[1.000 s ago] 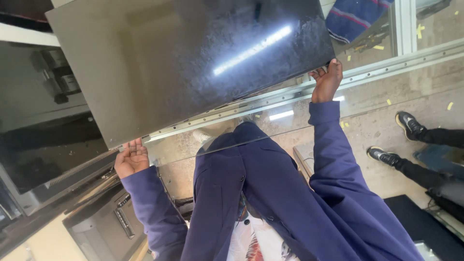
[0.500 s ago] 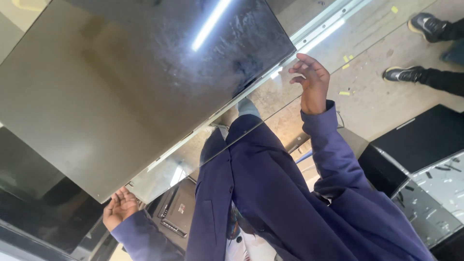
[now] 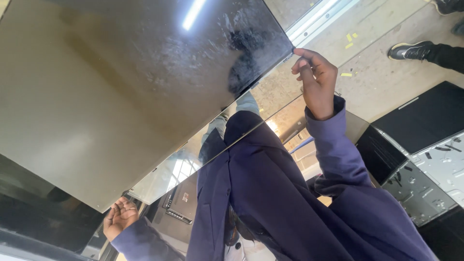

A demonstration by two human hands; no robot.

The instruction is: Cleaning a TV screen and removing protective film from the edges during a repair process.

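Hands [image 3: 316, 79] gripping corners, dark glossy panel [image 3: 130, 92]

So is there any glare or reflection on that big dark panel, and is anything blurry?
In the head view, the large dark panel carries a bright white streak of glare near its top edge and cloudy smudges beside it. The clear sheet under it mirrors a purple sleeve. The left hand and right hand at opposite corners look sharp; no strong blur.

panel [image 3: 125, 92] cropped top-left, shoe [image 3: 447, 6] cut off
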